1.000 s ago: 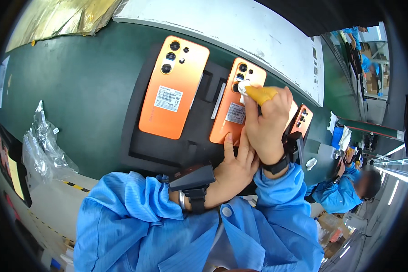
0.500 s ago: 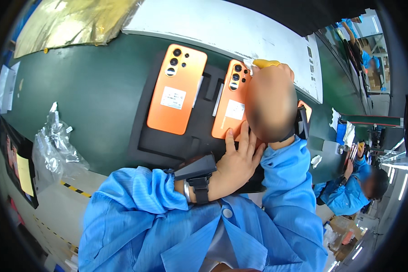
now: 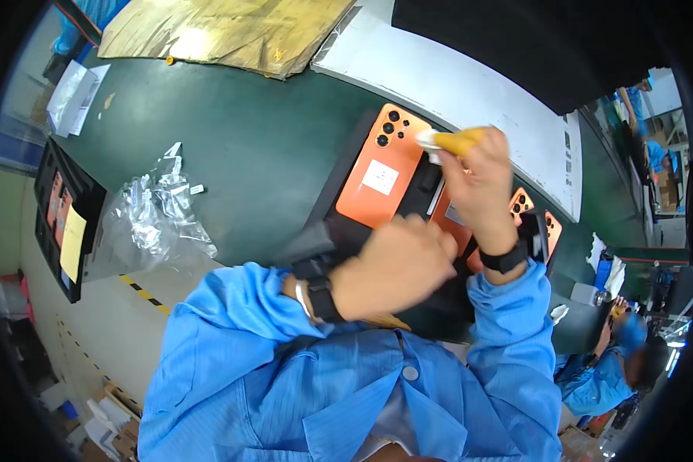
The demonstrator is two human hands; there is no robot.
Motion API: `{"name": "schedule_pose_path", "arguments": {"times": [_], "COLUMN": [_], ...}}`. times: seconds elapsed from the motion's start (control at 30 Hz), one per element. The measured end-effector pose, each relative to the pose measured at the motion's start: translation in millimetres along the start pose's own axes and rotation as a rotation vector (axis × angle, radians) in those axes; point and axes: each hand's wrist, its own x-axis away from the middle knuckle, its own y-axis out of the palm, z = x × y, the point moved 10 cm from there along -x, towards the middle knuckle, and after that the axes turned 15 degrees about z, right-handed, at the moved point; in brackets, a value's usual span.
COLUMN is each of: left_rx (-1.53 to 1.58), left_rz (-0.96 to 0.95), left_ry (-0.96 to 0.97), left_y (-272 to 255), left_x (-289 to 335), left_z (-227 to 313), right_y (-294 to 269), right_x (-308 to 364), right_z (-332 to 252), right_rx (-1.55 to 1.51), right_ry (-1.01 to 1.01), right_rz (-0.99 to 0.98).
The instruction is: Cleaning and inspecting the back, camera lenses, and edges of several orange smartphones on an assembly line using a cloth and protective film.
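Observation:
My right hand is closed around a yellow tool with a white cloth-like tip. That tip is just beside the camera end of an orange smartphone, which lies back-up with a white label; whether they touch I cannot tell. My left hand is smeared by motion below this phone, its fingers unclear. Between my hands a second orange smartphone is mostly hidden. Both phones rest in a black foam tray.
More orange phones lie right of my right wrist. Crumpled clear plastic sits left on the green table, near a black display box. A white board borders the far side. A person works at right.
My view has swung left, so the table contents appear farther right. My right hand has drawn off the second phone towards the first. My left hand has lifted off the second phone.

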Motion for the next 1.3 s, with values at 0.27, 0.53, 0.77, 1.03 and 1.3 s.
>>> {"name": "schedule_pose_path", "arguments": {"times": [0.27, 0.53, 0.77, 1.03, 1.3], "left_rx": [0.000, 0.041, 0.026, 0.045, 0.050], "left_rz": [0.001, -0.073, -0.167, -0.171, -0.167], "left_ry": [-0.058, -0.111, -0.148, -0.143, -0.159], "left_y": [8, 11, 16, 14, 12], "left_x": [13, 18, 19, 19, 17], "left_z": [-80, -81, -83, -85, -82], "right_y": [80, 92, 63, 98, 65], "right_x": [15, 3, 20, -12, 14], "right_z": [-18, -29, -9, -5, -14], "right_rx": [0.040, 0.042, 0.077, 0.057, 0.111], "right_ry": [-0.070, -0.090, -0.029, -0.065, -0.050], "right_rz": [-0.202, -0.183, -0.171, -0.111, -0.135]}}
